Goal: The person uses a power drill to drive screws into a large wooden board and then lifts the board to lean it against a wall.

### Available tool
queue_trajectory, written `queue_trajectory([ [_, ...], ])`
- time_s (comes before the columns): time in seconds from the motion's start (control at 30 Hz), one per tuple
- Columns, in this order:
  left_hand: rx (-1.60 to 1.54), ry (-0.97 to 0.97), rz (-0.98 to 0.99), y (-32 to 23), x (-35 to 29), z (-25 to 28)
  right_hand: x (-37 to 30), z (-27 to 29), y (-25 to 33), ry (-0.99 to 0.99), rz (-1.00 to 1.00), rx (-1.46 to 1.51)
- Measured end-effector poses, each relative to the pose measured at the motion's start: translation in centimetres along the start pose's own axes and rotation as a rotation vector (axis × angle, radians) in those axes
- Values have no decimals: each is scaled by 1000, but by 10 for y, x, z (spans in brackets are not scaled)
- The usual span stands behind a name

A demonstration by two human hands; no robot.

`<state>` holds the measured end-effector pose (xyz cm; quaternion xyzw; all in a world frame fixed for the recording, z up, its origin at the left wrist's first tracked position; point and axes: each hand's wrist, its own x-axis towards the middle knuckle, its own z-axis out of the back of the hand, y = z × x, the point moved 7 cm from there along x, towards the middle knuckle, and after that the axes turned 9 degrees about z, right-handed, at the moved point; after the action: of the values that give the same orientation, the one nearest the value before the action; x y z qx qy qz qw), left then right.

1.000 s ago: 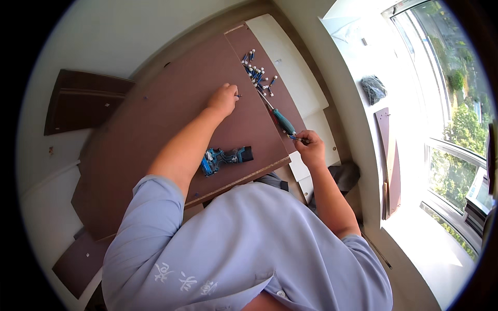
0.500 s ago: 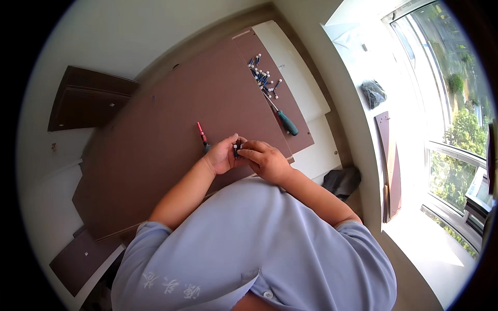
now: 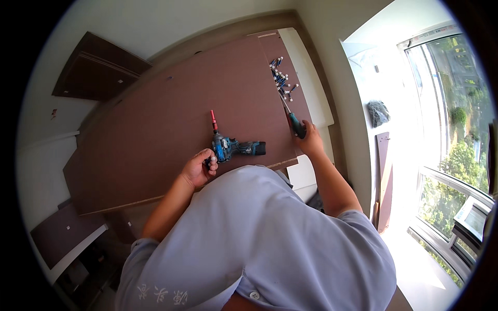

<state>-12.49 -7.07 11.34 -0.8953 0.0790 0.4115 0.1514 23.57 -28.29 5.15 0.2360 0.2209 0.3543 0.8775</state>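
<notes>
My left hand (image 3: 198,169) is closed around small furniture connector bolts with white caps and dark shafts; a white tip shows at its fingers, and how many it holds is hidden. Right beside it, a blue-and-black cordless drill (image 3: 223,147) with a red-tipped bit lies on the brown board (image 3: 181,103). Over to the right, my right hand (image 3: 309,140) grips the end of the green handle of a screwdriver (image 3: 295,124). Its metal shaft points away, toward a scattered pile of similar connector bolts (image 3: 280,79) on a narrow brown panel.
Pale panels (image 3: 311,78) lie under the right end of the boards. Dark brown panels (image 3: 104,65) lean at the far left, and another brown panel (image 3: 57,233) is at the near left. A windowsill on the right bears a dark plastic bag (image 3: 378,113) and a brown strip (image 3: 384,176).
My hands have parted from their place together over the drill. The left has shifted left with the connector bolts, while the right has reached right and taken hold of the screwdriver handle.
</notes>
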Motion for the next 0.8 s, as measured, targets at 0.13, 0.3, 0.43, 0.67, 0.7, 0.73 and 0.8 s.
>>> queue_trajectory([
  [0.13, -2, 48, -44, 8, -10, -3, 10, -8, 10, 54, -94, -62],
  [0.3, 19, 89, -54, 10, 0, -9, 10, 0, 26, 116, -162, -136],
  [0.43, 51, 66, -24, 11, 3, -20, 14, -7, 12, 11, -134, -68],
  [0.67, 96, 72, -3, 16, 6, -11, -1, 0, -3, -435, 27, 76],
  [0.7, 100, 57, -6, 17, 5, -10, -7, -2, -4, -424, 52, 52],
  [0.73, 110, 53, -6, 18, 5, -9, -15, -5, -5, -414, 77, 28],
  [0.8, 131, 46, -7, 19, 6, -8, -24, -8, -2, -380, 131, -19],
])
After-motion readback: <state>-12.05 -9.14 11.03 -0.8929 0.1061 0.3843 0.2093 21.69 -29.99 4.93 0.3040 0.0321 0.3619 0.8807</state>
